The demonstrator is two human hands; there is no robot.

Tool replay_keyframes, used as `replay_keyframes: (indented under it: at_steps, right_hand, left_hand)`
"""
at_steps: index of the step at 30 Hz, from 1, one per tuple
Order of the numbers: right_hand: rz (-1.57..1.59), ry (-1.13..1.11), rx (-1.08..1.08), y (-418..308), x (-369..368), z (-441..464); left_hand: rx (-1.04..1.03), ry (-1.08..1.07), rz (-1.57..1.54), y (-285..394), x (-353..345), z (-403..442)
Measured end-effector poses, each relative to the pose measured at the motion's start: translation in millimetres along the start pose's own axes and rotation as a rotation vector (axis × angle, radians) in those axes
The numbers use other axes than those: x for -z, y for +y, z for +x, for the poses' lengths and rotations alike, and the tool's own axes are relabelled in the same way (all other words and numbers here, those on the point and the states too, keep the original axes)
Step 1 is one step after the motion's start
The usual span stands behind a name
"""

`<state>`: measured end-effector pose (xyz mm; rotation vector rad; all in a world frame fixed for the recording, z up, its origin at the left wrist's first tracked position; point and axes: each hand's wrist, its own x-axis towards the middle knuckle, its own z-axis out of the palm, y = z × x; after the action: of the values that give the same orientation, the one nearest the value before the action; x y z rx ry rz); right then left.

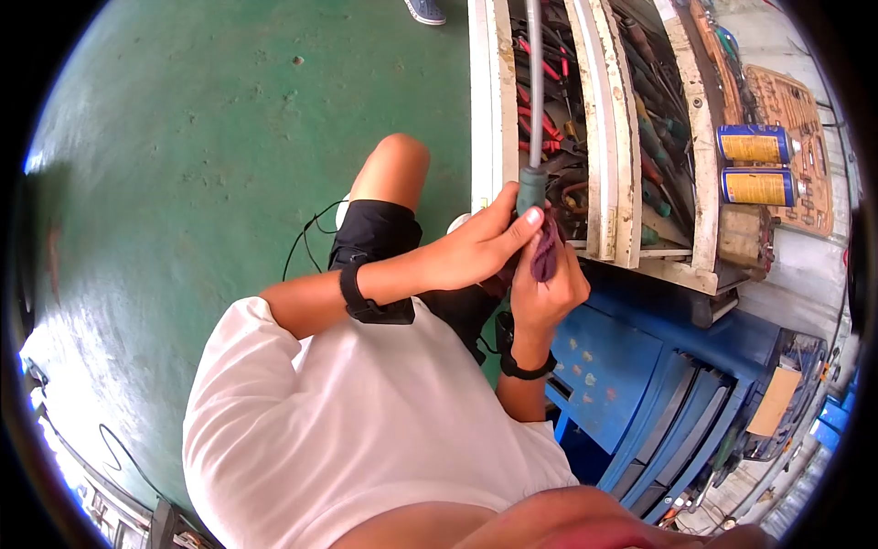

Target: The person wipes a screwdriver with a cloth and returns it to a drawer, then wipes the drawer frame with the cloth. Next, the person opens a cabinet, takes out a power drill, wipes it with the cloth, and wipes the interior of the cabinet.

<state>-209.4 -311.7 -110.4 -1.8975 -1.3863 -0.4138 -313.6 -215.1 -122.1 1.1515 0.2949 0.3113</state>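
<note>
A long screwdriver with a green handle [531, 190] and a straight metal shaft [536, 87] points away from me over the drawers. My left hand [476, 245] is closed on the handle, its thumb lying along the near end. Just beside it, my right hand [551, 291] is closed on a crumpled maroon cloth [546, 249], which is bunched against the handle. Part of the cloth and the handle's butt are hidden by my fingers. Below the shaft, an open drawer holds several red-handled pliers [550, 128].
A second open drawer [622, 183] holds several screwdrivers. Two blue-and-yellow cans [757, 187] stand on the right near a tool board [796, 137]. A blue cabinet [608, 366] is near my right arm. A person's shoe [425, 11] shows on the green floor [229, 119].
</note>
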Motion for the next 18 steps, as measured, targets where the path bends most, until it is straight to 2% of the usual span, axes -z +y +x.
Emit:
replay_keyframes:
  at_steps: [2, 5, 7, 10, 12, 14, 16, 18]
  right_hand:
    - [-0.009, 0.043, 0.024, -3.7, -1.4, 2.7]
    - [-0.04, -0.081, 0.18, -4.6, 3.7, 7.5]
    - [0.015, -0.096, 0.197, -0.9, 6.0, 8.1]
    - [0.07, -0.144, 0.244, 12.3, 11.6, 2.5]
    - [0.202, -0.157, 0.202, 22.2, 15.2, -4.7]
    - [0.309, 0.173, 0.053, 37.2, 12.9, -32.5]
    - [0.564, 0.27, -0.357, 43.5, 20.0, -32.8]
    - [0.79, 0.349, -0.629, 51.8, 33.5, -18.8]
  left_hand:
    - [0.043, 0.126, -0.102, -4.7, -1.1, 0.0]
    - [-0.02, 0.179, -0.138, -2.4, -0.9, -2.2]
    - [-0.046, 0.224, -0.231, -9.7, -1.5, -0.7]
    - [-0.04, 0.161, -0.21, -7.5, 5.0, -3.3]
    - [0.008, 0.155, -0.226, -5.7, 8.3, -7.1]
    - [-0.125, 0.297, -0.267, -11.2, 15.7, -5.5]
    - [-0.166, 0.341, 0.017, 2.8, 42.5, -14.3]
    - [-0.1, 0.443, 0.325, -1.8, 67.8, -22.5]
